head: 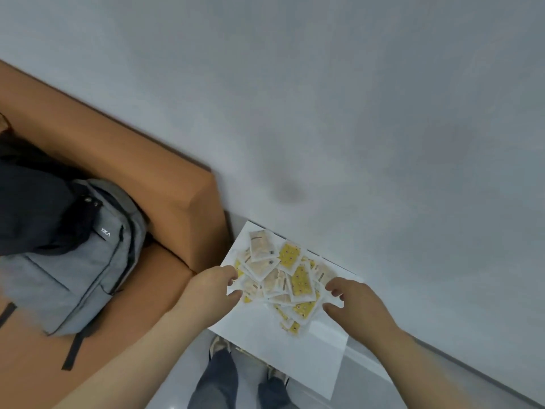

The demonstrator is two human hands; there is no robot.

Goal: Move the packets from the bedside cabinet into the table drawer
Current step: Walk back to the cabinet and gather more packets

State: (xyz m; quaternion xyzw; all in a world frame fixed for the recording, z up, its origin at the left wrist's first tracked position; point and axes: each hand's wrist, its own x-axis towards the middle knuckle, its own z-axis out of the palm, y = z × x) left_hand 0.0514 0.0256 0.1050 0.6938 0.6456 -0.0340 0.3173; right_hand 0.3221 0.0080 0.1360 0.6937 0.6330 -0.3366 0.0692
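Presently, the sachets (280, 278) are being flanked by half-curled left hand (206, 290) and right hand (359, 305); any grip cannot be told. Probably light, slippery: heap edges being favoured for scooping.

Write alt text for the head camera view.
The left hand and right hand curl in at either side of a heap of yellow and beige packets on a white bedside cabinet; a grey fabric backpack lies on brown furniture.

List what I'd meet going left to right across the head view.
Grey backpack → left hand → pile of packets → right hand. The white cabinet top spans under the last three, so it is left out of the order.
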